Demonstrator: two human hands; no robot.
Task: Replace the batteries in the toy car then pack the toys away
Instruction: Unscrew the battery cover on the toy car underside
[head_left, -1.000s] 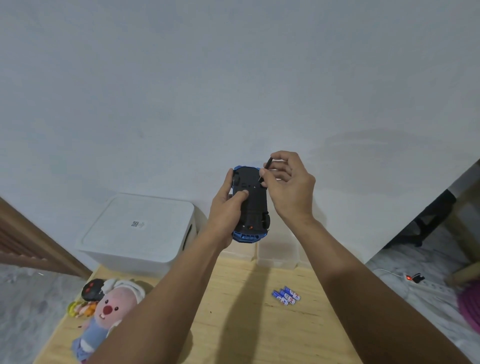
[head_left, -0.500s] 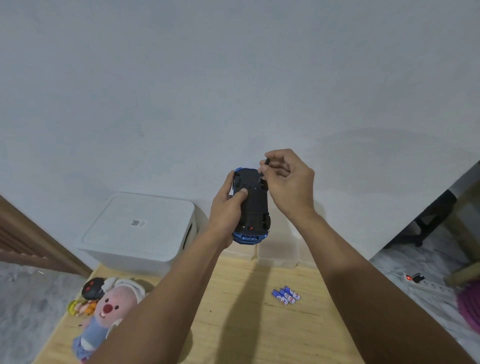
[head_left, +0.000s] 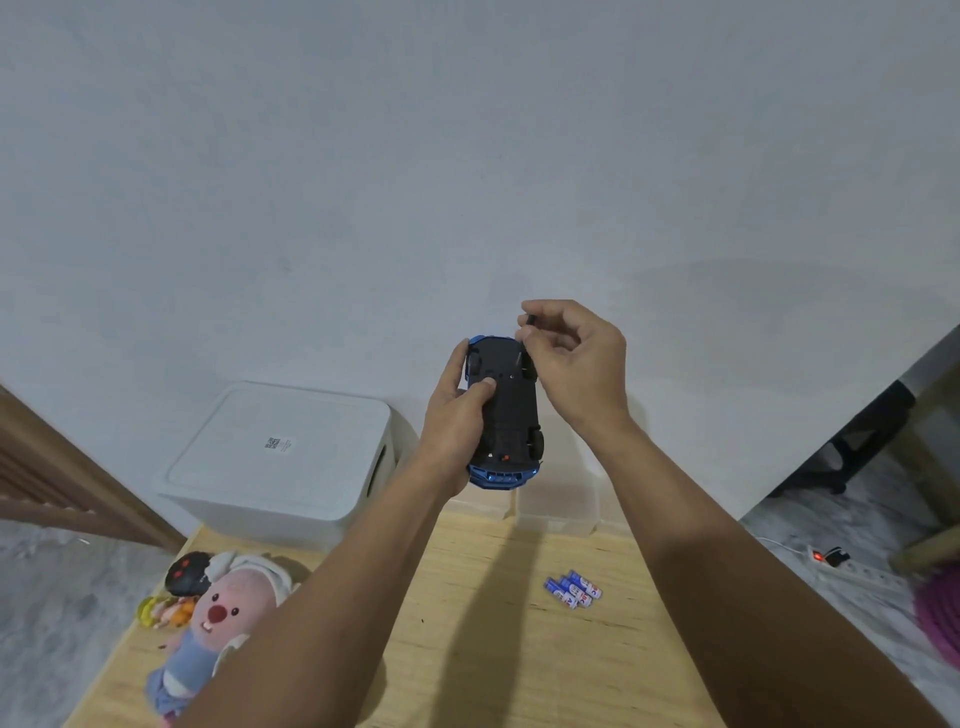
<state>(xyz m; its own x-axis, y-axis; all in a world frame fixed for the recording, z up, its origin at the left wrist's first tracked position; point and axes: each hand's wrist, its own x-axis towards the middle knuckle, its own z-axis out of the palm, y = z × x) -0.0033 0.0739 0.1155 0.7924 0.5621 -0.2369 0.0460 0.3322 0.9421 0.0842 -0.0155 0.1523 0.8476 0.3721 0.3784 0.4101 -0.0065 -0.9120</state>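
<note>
The toy car (head_left: 503, 410) is held up in the air in front of the wall, well above the bench (head_left: 519, 649), turned underside-up so that the black chassis, and presumably the battery cover on it, faces the person. It is gripped along its side by the left hand (head_left: 457, 421), whose fingers are curled round the body while the thumb is pressed onto the chassis, apparently to steady it. A thin dark screwdriver (head_left: 523, 343) is pinched between the thumb and fingers of the right hand (head_left: 576, 364), its tip set down on the chassis near the far wheel, so a cover screw is probably being worked. The fresh batteries (head_left: 574, 593) are laid together on the bench below, within easy reach for the swap. A plush toy (head_left: 215, 629) and small figures (head_left: 166, 610) are left at the bench's left edge beside a lidded white storage box (head_left: 280, 447), likely meant for the packing.
</note>
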